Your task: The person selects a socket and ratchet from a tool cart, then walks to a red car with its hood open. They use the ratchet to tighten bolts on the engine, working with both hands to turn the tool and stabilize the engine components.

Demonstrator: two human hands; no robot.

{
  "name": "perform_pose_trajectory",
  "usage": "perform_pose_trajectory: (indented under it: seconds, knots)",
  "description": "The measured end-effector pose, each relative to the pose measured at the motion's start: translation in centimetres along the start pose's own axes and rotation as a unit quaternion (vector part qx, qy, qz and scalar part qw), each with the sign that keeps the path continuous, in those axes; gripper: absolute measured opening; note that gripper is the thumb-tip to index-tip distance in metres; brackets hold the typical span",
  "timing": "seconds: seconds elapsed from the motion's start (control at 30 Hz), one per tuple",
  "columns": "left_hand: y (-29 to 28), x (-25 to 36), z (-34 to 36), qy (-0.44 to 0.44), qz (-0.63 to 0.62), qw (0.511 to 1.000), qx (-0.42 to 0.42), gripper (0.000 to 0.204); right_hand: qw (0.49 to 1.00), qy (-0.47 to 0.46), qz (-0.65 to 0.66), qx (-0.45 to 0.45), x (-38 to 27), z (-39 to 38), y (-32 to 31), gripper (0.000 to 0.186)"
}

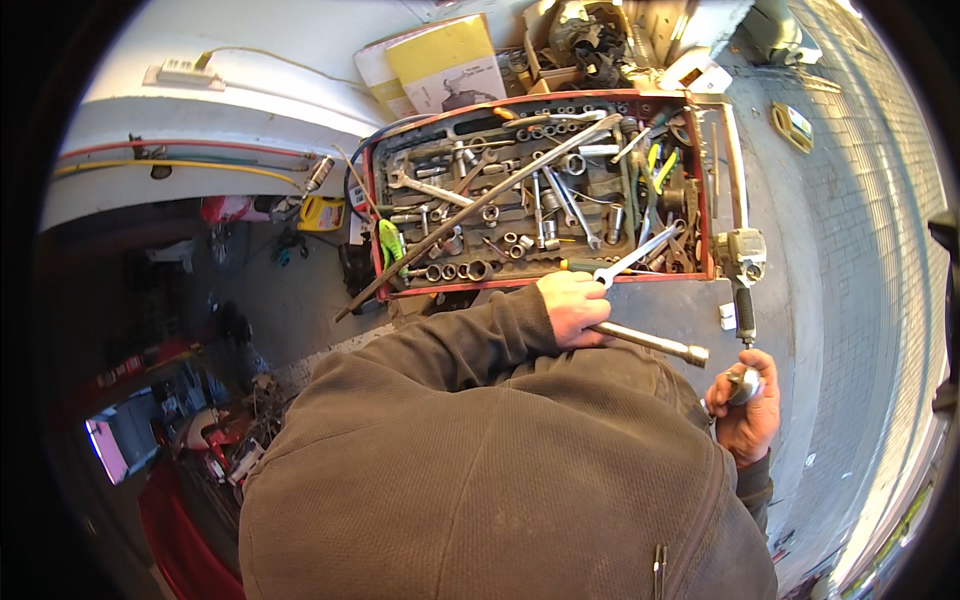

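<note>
My left hand (pixel 574 308) is closed round a long metal extension bar (pixel 645 341), whose socket end points right. From beside its fingers a bright combination wrench (pixel 640 255) slants up over the near edge of the tool tray; whether the hand grips that too, I cannot tell. On the right, my right hand (pixel 748 420) is wrapped round a tool with a rounded chrome head (pixel 744 386), which looks like a ratchet; its handle is mostly hidden. Ahead, the red-rimmed tool tray (pixel 368 190) is crowded with sockets, wrenches and pliers (pixel 662 168).
A long thin rod (pixel 490 208) lies diagonally across the tray and sticks out past its near left corner. An air impact wrench (pixel 742 262) hangs at the tray's right side. Behind stand cardboard boxes (pixel 448 65). A yellow jug (pixel 791 127) lies on the floor at right.
</note>
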State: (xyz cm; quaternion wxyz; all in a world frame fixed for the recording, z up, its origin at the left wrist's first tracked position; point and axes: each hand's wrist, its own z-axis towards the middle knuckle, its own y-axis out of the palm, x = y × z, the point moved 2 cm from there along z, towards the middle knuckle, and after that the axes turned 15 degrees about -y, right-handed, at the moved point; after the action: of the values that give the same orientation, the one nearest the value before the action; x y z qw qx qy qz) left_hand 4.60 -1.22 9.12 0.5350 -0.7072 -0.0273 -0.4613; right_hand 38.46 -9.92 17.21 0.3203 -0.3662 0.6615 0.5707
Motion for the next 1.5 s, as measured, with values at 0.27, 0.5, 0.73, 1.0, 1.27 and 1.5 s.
perform_pose_trajectory:
  seconds: [0.27, 0.5, 0.73, 1.0, 1.27, 1.5]
  knots:
    - [-4.3, -8.0, -7.0, -0.217, 0.157, 0.961, 0.065, 0.038, 0.997, 0.037, -0.066, 0.004, 0.8, 3.5, 1.8, 0.043]
    - [-5.8, -13.4, -7.9, -0.314, 0.276, 0.906, 0.062, 0.032, 0.991, 0.089, -0.099, -0.015, 3.3, 1.6, 3.2, 0.041]
    - [-2.9, -11.0, -0.5, -0.208, 0.181, 0.956, 0.097, 0.018, 0.989, 0.078, -0.121, 0.036, 2.3, -0.6, 1.9, 0.041]
    - [4.8, -10.3, 12.1, -0.347, 0.018, 0.930, -0.117, 0.047, 0.987, 0.044, -0.110, 0.112, 2.1, -3.2, 0.6, 0.041]
    - [10.7, -9.9, 21.4, -0.578, -0.088, 0.807, -0.084, 0.059, 0.983, 0.025, -0.114, 0.145, 1.9, -4.4, 0.6, 0.042]
    - [13.8, -7.5, 23.7, -0.569, -0.062, 0.815, -0.089, 0.041, 0.981, 0.016, -0.114, 0.158, 1.7, -4.3, 0.9, 0.041]
